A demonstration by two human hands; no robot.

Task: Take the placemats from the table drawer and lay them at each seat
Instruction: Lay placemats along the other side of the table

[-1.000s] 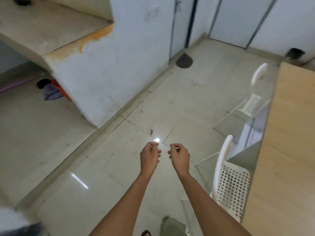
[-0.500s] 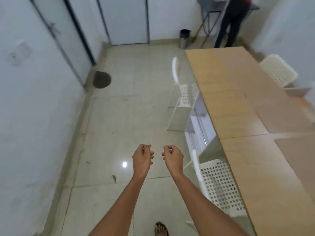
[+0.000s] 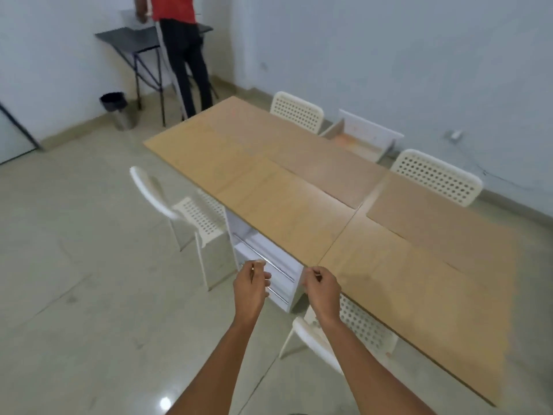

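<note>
A long wooden table (image 3: 191,148) fills the middle and right of the head view. Flat tan placemats lie on it: one on the far side (image 3: 326,166), one at the far right seat (image 3: 443,232), a paler one on the near side (image 3: 287,211), another near my right arm (image 3: 419,301). A white drawer (image 3: 363,136) stands pulled out on the table's far side. My left hand (image 3: 253,284) and my right hand (image 3: 321,287) hover with curled fingers and hold nothing, just in front of white drawer rails (image 3: 266,262) under the near edge.
Several white perforated chairs surround the table: near left (image 3: 182,211), under my right arm (image 3: 338,333), far side (image 3: 296,110) and far right (image 3: 437,176). A person in a red top (image 3: 176,40) stands at a black folding table (image 3: 128,40). A bin (image 3: 115,109) is by the wall.
The view has swung right from the floor and wall to the whole table. Both hands keep the same curled pose in front of me.
</note>
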